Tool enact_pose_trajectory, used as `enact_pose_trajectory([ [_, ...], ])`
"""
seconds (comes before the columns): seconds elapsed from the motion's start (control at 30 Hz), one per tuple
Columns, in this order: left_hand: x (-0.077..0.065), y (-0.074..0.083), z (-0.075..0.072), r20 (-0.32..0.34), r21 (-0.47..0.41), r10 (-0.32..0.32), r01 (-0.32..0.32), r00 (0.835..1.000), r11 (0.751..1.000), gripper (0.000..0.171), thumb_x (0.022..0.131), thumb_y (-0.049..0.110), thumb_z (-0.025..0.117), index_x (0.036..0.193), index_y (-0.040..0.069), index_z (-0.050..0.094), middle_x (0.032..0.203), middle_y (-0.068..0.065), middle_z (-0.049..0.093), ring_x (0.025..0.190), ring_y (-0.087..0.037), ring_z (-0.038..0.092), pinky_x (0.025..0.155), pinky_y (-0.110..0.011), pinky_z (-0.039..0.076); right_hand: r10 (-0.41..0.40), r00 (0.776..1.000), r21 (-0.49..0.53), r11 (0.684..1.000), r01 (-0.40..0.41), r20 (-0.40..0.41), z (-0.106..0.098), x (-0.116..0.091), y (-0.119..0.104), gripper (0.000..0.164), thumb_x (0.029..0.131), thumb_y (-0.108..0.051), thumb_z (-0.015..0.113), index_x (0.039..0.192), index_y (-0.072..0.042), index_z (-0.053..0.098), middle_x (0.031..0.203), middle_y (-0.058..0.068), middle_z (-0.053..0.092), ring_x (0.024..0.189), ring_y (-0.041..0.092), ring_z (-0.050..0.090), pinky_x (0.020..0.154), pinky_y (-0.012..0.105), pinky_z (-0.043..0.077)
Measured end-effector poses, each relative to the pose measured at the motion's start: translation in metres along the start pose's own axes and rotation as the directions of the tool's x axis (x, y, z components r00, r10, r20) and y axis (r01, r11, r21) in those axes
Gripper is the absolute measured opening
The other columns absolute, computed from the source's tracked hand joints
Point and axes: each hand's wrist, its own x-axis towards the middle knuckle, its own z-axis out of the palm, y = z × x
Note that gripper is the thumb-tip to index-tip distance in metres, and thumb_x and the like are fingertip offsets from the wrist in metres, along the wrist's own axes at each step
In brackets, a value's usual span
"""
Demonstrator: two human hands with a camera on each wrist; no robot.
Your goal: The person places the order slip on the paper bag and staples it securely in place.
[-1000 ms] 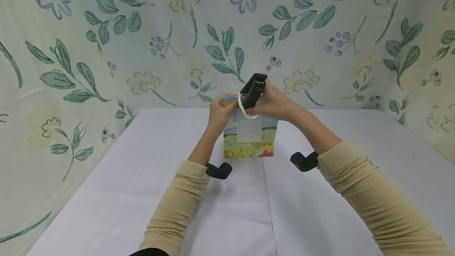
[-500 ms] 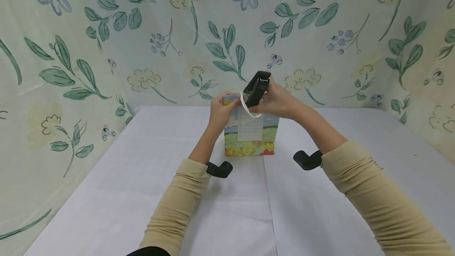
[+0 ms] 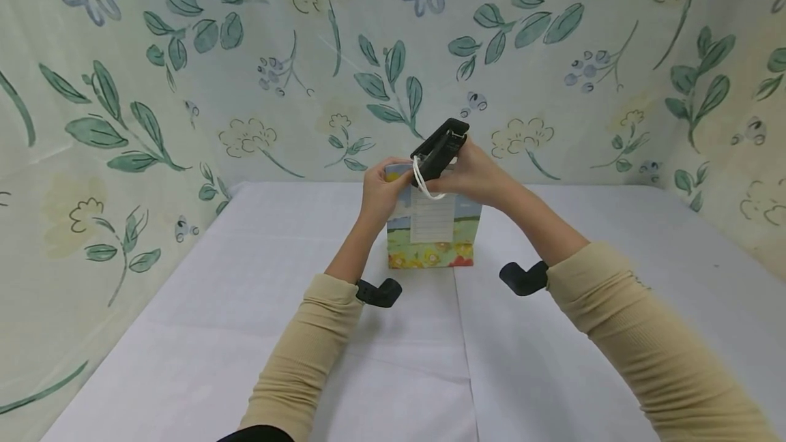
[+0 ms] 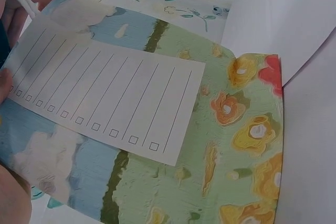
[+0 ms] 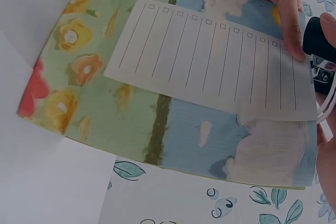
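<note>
A painted paper bag (image 3: 399,241) with flowers and sky on it stands at the back of the table. Against its front lies a white lined checklist slip (image 4: 107,95). At the bag's upper left edge my left hand (image 3: 379,191) pinches bag and slip between thumb and fingers. My right hand (image 3: 475,172) grips a black stapler (image 3: 439,150), tilted over the top edge of the bag and slip. A white cord loop (image 3: 420,179) hangs beside the stapler's near end. Whether the stapler's jaws press on the paper is hidden.
A white cloth (image 3: 245,333) covers the table, with a seam down its middle. Behind and at the sides hangs a floral curtain (image 3: 276,108). Black wrist cameras (image 3: 379,293) sit on both cuffs.
The stapler has tipped to a flatter slant, its near end shifting slightly left along the top edge. My right forearm has moved a little left since half a second ago. The left hand keeps its hold.
</note>
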Motion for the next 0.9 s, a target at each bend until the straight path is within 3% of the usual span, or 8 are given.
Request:
enact_pose_trajectory([
  [0.17, 0.000, 0.000, -0.002, -0.009, -0.010, 0.008, -0.008, 1.000, 1.000, 0.020, 0.082, 0.014, 0.067, 0.096, -0.001, 0.065, 0.100, -0.014, 0.065, 0.078, -0.006, 0.057, 0.067, -0.019, 0.044, -0.001, 1.000, -0.050, 0.999, 0.001, 0.003, 0.001, 0.000, -0.001, 0.073, 0.072, -0.011, 0.073, 0.128, -0.009, 0.026, 0.122, 0.017, 0.052, 0.108, 0.032, 0.051, 0.098, 0.054, 0.036],
  [0.47, -0.001, -0.001, -0.001, 0.017, -0.021, 0.030, -0.030, 0.999, 0.999, 0.021, 0.080, 0.017, 0.069, 0.093, 0.000, 0.066, 0.082, -0.002, 0.067, 0.070, -0.007, 0.059, 0.064, -0.021, 0.048, -0.002, 0.999, -0.117, 0.993, 0.006, 0.036, -0.010, 0.000, -0.002, 0.072, 0.069, -0.013, 0.076, 0.122, -0.006, 0.027, 0.116, 0.017, 0.056, 0.111, 0.033, 0.053, 0.095, 0.052, 0.039],
  [0.6, -0.001, -0.002, -0.001, 0.024, -0.024, 0.038, -0.037, 0.999, 0.999, 0.020, 0.080, 0.018, 0.069, 0.092, 0.001, 0.066, 0.083, -0.004, 0.067, 0.073, -0.008, 0.060, 0.065, -0.022, 0.048, 0.031, 0.997, -0.167, 0.986, -0.020, 0.067, -0.014, 0.004, -0.005, 0.073, 0.070, -0.018, 0.076, 0.123, -0.004, 0.028, 0.117, 0.018, 0.057, 0.112, 0.032, 0.054, 0.097, 0.051, 0.039],
  [0.9, -0.001, -0.002, 0.000, 0.019, -0.015, 0.056, -0.056, 0.998, 0.998, 0.021, 0.080, 0.018, 0.070, 0.092, 0.001, 0.066, 0.089, -0.014, 0.066, 0.073, -0.008, 0.059, 0.065, -0.021, 0.048, 0.077, 0.988, -0.172, 0.984, -0.053, 0.131, -0.021, 0.006, -0.010, 0.077, 0.071, -0.018, 0.076, 0.126, -0.004, 0.025, 0.120, 0.017, 0.054, 0.116, 0.032, 0.050, 0.101, 0.049, 0.037],
])
